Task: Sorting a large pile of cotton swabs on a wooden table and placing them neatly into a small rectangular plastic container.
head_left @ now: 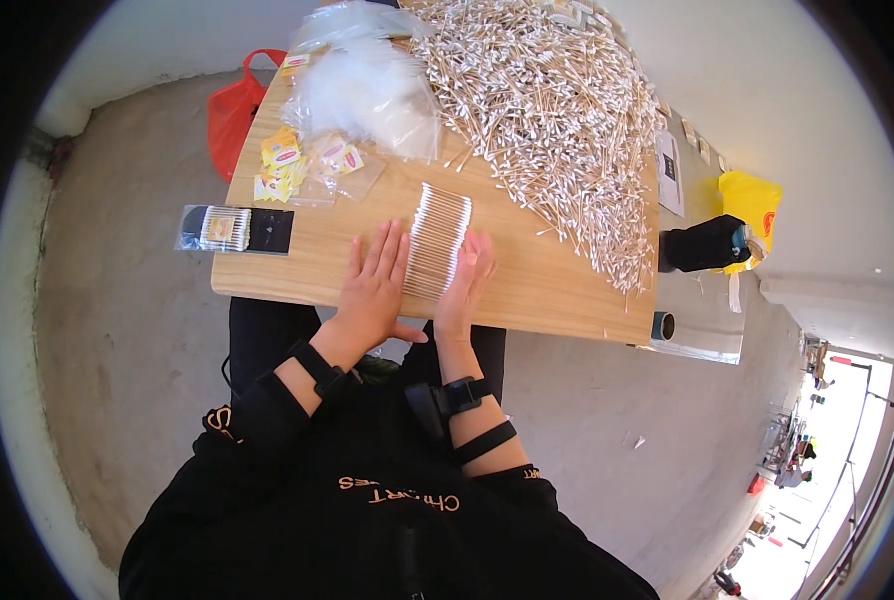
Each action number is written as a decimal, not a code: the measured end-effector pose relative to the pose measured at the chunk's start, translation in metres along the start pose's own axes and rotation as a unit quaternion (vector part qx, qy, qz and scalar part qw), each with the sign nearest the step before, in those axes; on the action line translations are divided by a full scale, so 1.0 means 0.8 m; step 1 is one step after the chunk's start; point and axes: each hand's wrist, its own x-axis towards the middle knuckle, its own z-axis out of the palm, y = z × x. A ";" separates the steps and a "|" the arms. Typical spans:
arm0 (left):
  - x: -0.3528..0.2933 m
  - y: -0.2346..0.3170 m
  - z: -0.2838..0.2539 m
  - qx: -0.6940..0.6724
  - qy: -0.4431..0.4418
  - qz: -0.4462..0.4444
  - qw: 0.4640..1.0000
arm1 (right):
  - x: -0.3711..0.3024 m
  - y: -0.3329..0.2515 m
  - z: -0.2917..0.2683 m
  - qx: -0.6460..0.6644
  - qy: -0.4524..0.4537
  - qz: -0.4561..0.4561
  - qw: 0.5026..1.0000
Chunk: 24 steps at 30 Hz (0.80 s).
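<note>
A neat row of cotton swabs (439, 240) lies side by side on the wooden table (527, 290), between my two hands. My left hand (372, 285) rests flat, fingers stretched out, along the left tips of the row. At the right tips stands my right hand (464, 285) on its edge, with slightly bent fingers against the swab ends; it grips nothing that I can see. Beyond the row and to the right spreads a large heap of loose cotton swabs (557, 130).
Clear plastic bags (372, 95) and yellow labels (282, 165) lie at the back left. A packed bag of swabs (225, 229) overhangs the left edge. A red bag (232, 125) hangs beyond it. On the right are a black cloth-covered object (702, 245) and a yellow bag (747, 205).
</note>
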 end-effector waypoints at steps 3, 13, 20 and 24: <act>0.001 -0.002 0.000 -0.004 0.000 0.004 1.000 | 0.006 0.001 0.004 0.189 0.048 0.069 0.978; 0.008 0.002 -0.001 -0.040 -0.007 0.001 0.999 | 0.005 0.010 0.006 0.108 0.093 0.018 0.990; 0.047 -0.020 -0.001 -0.031 -0.004 -0.032 0.999 | 0.040 0.003 0.002 -0.021 0.056 -0.018 0.998; 0.056 -0.012 -0.003 0.006 -0.058 -0.017 0.998 | 0.042 0.004 0.007 -0.026 0.032 -0.010 0.999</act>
